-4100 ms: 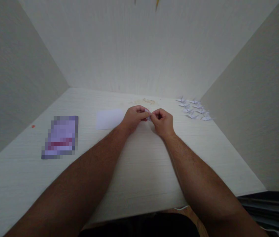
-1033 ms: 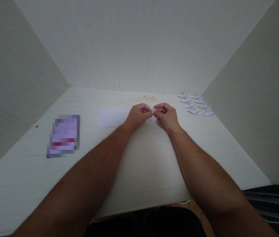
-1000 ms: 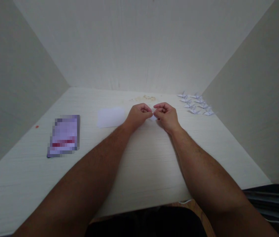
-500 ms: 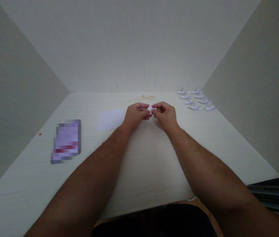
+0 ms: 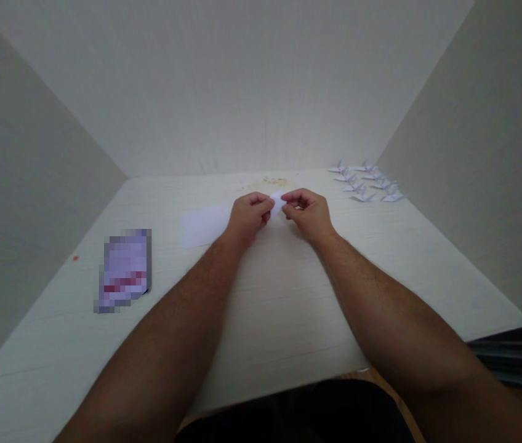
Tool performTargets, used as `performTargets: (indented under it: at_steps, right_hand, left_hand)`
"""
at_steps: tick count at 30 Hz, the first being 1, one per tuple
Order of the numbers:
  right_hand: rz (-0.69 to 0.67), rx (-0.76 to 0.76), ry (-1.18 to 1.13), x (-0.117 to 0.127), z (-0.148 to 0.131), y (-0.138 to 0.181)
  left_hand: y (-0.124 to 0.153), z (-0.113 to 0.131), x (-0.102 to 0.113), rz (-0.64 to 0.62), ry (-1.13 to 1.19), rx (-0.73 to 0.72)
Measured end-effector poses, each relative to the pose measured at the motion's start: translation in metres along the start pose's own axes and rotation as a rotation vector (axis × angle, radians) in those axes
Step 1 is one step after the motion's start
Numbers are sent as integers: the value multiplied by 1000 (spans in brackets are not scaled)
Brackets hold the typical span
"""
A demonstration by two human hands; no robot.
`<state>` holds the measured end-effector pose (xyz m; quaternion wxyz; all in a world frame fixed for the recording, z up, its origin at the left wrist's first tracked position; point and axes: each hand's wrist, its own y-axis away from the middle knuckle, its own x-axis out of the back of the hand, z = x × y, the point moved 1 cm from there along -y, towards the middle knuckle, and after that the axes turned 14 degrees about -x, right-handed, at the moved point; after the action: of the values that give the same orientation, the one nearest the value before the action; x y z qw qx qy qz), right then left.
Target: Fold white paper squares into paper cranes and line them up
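Observation:
Both my hands meet over the middle of the pale table, a little above its surface. My left hand and my right hand each pinch one side of a small folded piece of white paper between thumb and fingertips. Most of that paper is hidden by my fingers. A flat white sheet lies on the table just left of my left hand.
Several small folded paper cranes stand in a cluster at the back right corner. A blurred-out purple packet lies at the left. Plain walls close in the table on three sides. A brownish stain marks the back edge.
My hands have lifted slightly and rolled apart, so the small folded paper shows between my fingertips. The view has tipped a little, shifting everything in the picture.

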<state>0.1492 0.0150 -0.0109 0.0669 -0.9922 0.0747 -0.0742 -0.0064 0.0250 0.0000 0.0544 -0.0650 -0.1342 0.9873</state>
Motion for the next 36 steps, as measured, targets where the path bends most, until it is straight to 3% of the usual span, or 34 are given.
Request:
performTargets:
  at_steps: [16, 24, 36]
  right_hand:
    - [-3, -89, -10, -2, -5, 2]
    - [-5, -103, 40, -2, -5, 3]
    - [14, -125, 105, -3, -10, 7]
  left_hand:
    - [1, 1, -1, -55, -108, -48]
    - [4, 6, -2, -139, -282, -42]
    - [1, 0, 0, -146, -197, -22]
